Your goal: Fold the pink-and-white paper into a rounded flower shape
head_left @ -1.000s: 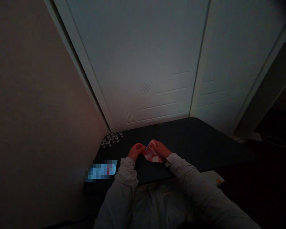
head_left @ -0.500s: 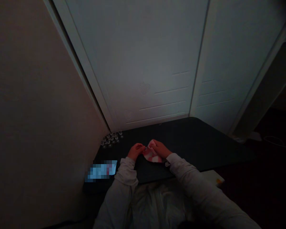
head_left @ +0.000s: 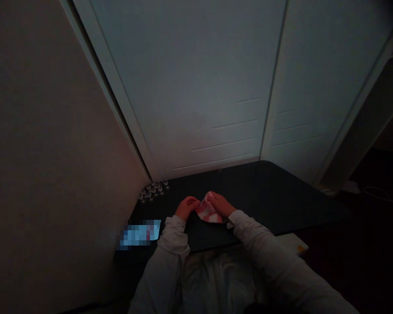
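Note:
A small pink-and-white patterned cloth piece [head_left: 210,214] is held just above the dark table [head_left: 255,192]. My right hand [head_left: 220,204] is closed on its upper right part, thumb and fingers pinching the fabric. At the cloth's left edge my left hand [head_left: 187,206] has its fingers pinched together. A tiny shiny bit shows between the two hands at the cloth's edge; it is too small and dim to name. What the left fingertips grip exactly is hidden.
Several small clear or shiny pieces [head_left: 153,190] stand at the table's back left corner. A lit screen [head_left: 140,234], partly pixelated, lies near the left edge. White panelled doors [head_left: 190,78] rise behind the table. A pale box [head_left: 293,244] sits beyond the front edge at right.
Both hands stay in nearly the same place. The cloth has shifted very slightly between the fingers.

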The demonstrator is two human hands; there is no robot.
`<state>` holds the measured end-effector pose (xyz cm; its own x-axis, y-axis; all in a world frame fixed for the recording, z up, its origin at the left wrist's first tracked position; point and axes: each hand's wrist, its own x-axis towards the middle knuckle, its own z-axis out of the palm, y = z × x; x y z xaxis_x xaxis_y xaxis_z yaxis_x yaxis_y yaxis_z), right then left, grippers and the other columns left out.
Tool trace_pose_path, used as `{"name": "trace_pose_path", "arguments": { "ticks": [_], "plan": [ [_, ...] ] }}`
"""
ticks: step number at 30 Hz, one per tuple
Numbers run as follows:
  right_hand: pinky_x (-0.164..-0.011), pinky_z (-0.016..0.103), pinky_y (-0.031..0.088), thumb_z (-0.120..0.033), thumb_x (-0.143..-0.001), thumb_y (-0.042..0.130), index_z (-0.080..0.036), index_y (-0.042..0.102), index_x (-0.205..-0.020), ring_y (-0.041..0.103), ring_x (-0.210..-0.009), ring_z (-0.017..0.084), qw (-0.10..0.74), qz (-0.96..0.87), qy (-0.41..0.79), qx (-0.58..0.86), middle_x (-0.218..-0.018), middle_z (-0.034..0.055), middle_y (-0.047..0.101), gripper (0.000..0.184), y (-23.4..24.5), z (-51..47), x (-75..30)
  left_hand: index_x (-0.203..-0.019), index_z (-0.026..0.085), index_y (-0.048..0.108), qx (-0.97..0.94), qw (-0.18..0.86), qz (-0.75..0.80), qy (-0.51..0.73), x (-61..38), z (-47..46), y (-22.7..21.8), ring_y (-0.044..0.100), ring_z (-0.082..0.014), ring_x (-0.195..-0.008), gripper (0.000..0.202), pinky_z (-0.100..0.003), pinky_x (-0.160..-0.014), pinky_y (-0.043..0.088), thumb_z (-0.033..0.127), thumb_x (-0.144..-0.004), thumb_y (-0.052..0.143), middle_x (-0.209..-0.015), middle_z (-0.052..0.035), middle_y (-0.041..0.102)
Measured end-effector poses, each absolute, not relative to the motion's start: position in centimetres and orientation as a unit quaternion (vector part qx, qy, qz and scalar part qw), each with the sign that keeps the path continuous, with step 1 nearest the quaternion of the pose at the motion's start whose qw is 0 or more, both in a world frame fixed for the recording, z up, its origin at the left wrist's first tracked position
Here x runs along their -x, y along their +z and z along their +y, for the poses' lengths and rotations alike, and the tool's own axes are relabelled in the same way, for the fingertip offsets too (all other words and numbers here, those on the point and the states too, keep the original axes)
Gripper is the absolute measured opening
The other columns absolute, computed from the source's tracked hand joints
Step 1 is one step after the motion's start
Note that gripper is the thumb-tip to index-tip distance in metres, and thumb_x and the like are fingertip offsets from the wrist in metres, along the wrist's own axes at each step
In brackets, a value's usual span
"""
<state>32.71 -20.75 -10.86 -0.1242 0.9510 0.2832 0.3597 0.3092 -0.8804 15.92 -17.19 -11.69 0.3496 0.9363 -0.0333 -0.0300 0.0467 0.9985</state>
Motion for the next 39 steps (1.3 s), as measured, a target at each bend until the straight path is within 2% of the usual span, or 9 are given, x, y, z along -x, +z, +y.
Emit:
{"name": "trace_pose_path", "arguments": {
  "ticks": [4, 8, 15, 23, 30, 39],
  "plan": [
    [-0.06, 0.022, 0.035, -0.025, -0.075, 0.033, -0.016, 0.048, -0.068, 0.045, -0.065, 0.01, 0.453, -0.665, 0.332, 0.492, -0.069, -0.0013, 0.051, 0.019, -11.0, -20.6, -32.7, -0.074, 0.014, 0.05, -0.562, 0.597, 0.409, 0.4, -15.9, -17.3, -11.6, 0.052, -0.0087, -0.055, 0.033, -0.022, -0.055, 0.04, 0.034, -0.053, 0.066, -0.062, 0.001, 0.056],
    [-0.059, 0.021, 0.035, -0.025, -0.071, 0.041, -0.016, 0.05, -0.071, 0.045, -0.064, 0.01, 0.447, -0.67, 0.332, 0.491, -0.07, -0.0016, 0.052, 0.013, -10.9, -20.7, -32.7, -0.074, 0.014, 0.05, -0.561, 0.6, 0.407, 0.399, -15.8, -17.2, -11.6, 0.052, -0.008, -0.055, 0.032, -0.021, -0.054, 0.04, 0.033, -0.054, 0.066, -0.063, 0.0012, 0.055],
    [-0.056, 0.02, 0.033, -0.034, -0.068, 0.05, -0.016, 0.05, -0.073, 0.044, -0.061, 0.009, 0.419, -0.687, 0.299, 0.513, -0.068, -0.0021, 0.053, 0.019, -10.4, -21.2, -32.6, -0.074, 0.014, 0.048, -0.552, 0.611, 0.401, 0.402, -15.9, -17.2, -11.7, 0.05, -0.0072, -0.052, 0.032, -0.021, -0.054, 0.04, 0.032, -0.054, 0.066, -0.06, 0.0027, 0.054],
    [-0.061, 0.022, 0.035, -0.031, -0.074, 0.041, -0.016, 0.051, -0.074, 0.046, -0.065, 0.01, 0.438, -0.692, 0.302, 0.488, -0.071, -0.001, 0.053, 0.018, -10.6, -21.0, -32.5, -0.074, 0.014, 0.049, -0.561, 0.603, 0.406, 0.394, -16.0, -17.5, -11.2, 0.051, -0.0079, -0.052, 0.033, -0.022, -0.054, 0.04, 0.033, -0.054, 0.066, -0.06, 0.0016, 0.055],
    [-0.057, 0.021, 0.034, -0.031, -0.077, 0.034, -0.015, 0.048, -0.068, 0.044, -0.062, 0.01, 0.457, -0.676, 0.292, 0.5, -0.066, -0.0018, 0.05, 0.023, -11.2, -20.5, -32.7, -0.074, 0.014, 0.049, -0.564, 0.599, 0.413, 0.39, -16.0, -17.5, -11.2, 0.051, -0.0083, -0.053, 0.034, -0.022, -0.054, 0.04, 0.034, -0.052, 0.067, -0.062, 0.0008, 0.056],
    [-0.057, 0.021, 0.034, -0.028, -0.073, 0.04, -0.016, 0.051, -0.069, 0.044, -0.062, 0.01, 0.459, -0.673, 0.279, 0.508, -0.067, -0.0014, 0.052, 0.017, -11.2, -20.5, -32.9, -0.074, 0.014, 0.05, -0.55, 0.6, 0.409, 0.411, -15.9, -17.2, -11.6, 0.052, -0.0082, -0.055, 0.033, -0.021, -0.054, 0.04, 0.034, -0.053, 0.066, -0.062, 0.001, 0.056]
  ]
}}
